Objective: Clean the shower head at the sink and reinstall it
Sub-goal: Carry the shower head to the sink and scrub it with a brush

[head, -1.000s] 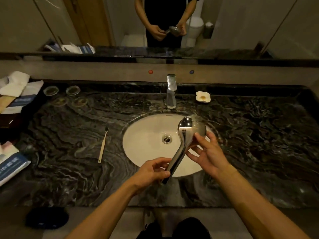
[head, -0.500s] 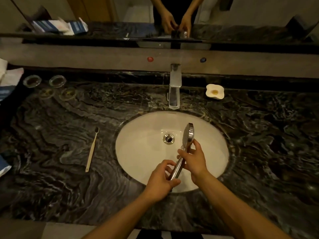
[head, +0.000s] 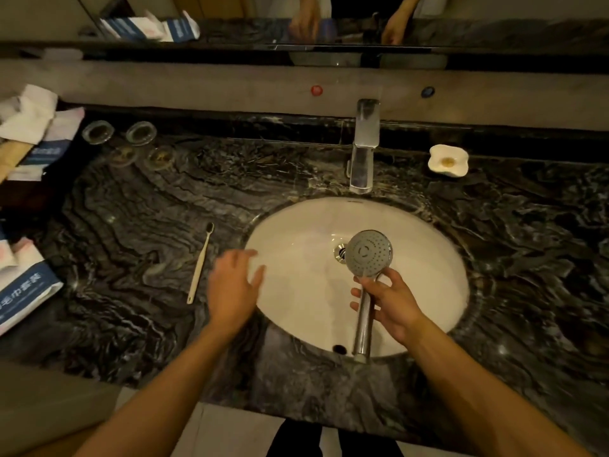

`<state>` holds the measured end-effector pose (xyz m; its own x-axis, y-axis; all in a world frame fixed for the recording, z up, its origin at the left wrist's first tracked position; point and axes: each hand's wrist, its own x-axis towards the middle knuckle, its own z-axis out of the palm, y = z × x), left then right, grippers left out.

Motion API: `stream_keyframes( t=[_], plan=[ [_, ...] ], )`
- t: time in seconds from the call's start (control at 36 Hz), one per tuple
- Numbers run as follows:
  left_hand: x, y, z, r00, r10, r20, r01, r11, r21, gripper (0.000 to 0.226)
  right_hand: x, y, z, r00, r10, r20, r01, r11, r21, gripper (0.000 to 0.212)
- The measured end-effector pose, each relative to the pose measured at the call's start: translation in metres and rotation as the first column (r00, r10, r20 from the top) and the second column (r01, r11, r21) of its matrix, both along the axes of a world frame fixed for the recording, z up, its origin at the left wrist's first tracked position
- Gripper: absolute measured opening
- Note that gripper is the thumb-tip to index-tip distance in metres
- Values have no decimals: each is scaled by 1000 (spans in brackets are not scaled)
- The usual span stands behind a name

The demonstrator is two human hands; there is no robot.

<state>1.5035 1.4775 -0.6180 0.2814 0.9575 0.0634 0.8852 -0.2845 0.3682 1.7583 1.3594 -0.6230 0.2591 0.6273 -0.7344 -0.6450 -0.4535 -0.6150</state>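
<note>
Your right hand (head: 392, 305) gripped the shower head (head: 368, 253) by its handle over the sink (head: 296, 308); your left hand (head: 234, 285) hovered open and empty near the toothbrush (head: 200, 263) on the tabletop (head: 131, 242).

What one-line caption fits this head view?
Right hand holds shower head face-up over sink; open left hand nears toothbrush.

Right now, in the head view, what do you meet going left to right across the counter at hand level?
Blue-and-white packet → toothbrush → left hand, open and empty → shower head held by the right hand over the sink.
</note>
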Motion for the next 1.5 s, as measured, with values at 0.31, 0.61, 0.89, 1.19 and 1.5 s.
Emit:
stream_keyframes(
  t=[0.31,0.61,0.89,1.19,1.5],
  plan=[
    [-77,28,-6,890,322,-322,-382,913,-142,33,-10,3,5,991,24,-130,-16,998,63,51],
    [-56,29,0,925,215,-312,-277,945,-172,21,-5,-7,8,975,-31,-221,50,996,80,52],
    [50,-7,33,925,-267,271,346,885,-311,15,-2,-14,-6,962,-51,-267,86,989,124,38],
    [70,-16,2,817,-576,26,565,792,-229,33,-16,-19,-19,998,-45,38,43,997,62,33],
    [71,-31,-5,814,-581,22,571,792,-216,34,-23,-14,-17,997,-37,75,32,997,67,33]
  ],
)
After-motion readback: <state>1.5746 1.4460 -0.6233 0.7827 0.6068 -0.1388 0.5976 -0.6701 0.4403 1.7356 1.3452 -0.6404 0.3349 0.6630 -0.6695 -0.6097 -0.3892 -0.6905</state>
